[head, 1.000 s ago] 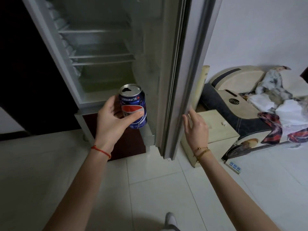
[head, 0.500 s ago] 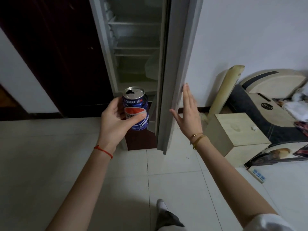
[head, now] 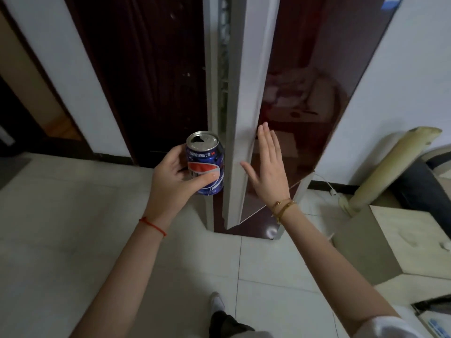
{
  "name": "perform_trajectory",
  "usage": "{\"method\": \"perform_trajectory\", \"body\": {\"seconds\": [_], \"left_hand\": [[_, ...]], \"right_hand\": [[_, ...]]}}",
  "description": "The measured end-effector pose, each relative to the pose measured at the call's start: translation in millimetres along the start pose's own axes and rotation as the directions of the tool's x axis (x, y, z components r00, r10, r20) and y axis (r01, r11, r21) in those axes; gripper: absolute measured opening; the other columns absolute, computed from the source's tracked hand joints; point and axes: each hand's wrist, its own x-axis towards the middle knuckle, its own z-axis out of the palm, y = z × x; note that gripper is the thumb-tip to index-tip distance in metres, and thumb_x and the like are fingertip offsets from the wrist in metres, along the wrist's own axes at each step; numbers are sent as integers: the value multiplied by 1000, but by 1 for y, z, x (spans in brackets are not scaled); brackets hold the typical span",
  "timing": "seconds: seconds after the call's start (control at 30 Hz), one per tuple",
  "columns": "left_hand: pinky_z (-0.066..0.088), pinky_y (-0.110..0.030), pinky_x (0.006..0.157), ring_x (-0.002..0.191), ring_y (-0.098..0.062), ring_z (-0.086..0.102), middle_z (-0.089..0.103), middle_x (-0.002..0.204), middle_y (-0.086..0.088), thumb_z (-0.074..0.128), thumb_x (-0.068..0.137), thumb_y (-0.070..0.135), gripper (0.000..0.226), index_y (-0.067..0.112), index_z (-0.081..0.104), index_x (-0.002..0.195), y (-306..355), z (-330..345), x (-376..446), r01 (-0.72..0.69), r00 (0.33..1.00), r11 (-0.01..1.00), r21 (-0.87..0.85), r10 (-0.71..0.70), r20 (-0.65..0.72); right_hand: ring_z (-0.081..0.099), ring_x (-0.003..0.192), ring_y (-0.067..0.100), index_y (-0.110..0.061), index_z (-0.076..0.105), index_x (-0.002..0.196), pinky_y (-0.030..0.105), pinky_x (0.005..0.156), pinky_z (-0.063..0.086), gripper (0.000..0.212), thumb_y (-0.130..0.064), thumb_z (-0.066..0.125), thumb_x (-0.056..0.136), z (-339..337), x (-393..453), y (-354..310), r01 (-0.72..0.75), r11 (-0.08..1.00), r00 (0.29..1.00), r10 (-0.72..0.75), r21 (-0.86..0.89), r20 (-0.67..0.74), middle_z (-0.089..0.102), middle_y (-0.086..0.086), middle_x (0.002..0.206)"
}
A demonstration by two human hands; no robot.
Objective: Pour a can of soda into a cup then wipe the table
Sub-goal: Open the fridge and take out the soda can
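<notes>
Fridge [head: 302, 98] is standing against the wall, dark red door [head: 246, 118] sitting nearly closed, pale edge facing the camera. White tile floor [head: 73, 228] is spreading below; a wooden box [head: 395, 242] is sitting at right. Right hand [head: 269, 167] is lying flat with fingers straight against the door front, grasping nothing. Left hand [head: 170, 181] is gripping the can [head: 206, 162], thumb curling across the front, fingers wrapping behind. Can is sitting upright in the air just left of the door edge, long axis vertical, opened top pointing up, logo facing the camera.
</notes>
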Motion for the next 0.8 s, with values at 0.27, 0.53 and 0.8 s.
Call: {"method": "perform_trajectory", "body": {"seconds": [0.27,0.53,0.8], "left_hand": [[56,-26,88,105,-10,68,72,111,3,85,67,4,60,15,62,121,-15,-12,77,0,997,998,59,4,-77],[55,-28,92,110,-9,65,68,118,4,84,66,11,65,16,58,126,-36,-11,147,16,993,997,72,-7,-120],[53,-26,95,111,-9,64,67,120,2,86,66,10,68,15,57,127,-55,-13,213,49,995,995,86,-41,-95]], "right_hand": [[-1,150,18,-12,10,154,41,122,15,64,-28,42,101,64,77,15,49,995,998,-54,89,44,3,0,163],[-3,150,16,-14,11,154,44,121,16,61,-25,40,102,115,148,46,28,991,997,-37,128,71,4,0,163],[-3,150,18,-17,12,154,44,122,12,60,-27,38,101,156,202,74,-41,996,992,31,80,126,5,-1,163]]}}
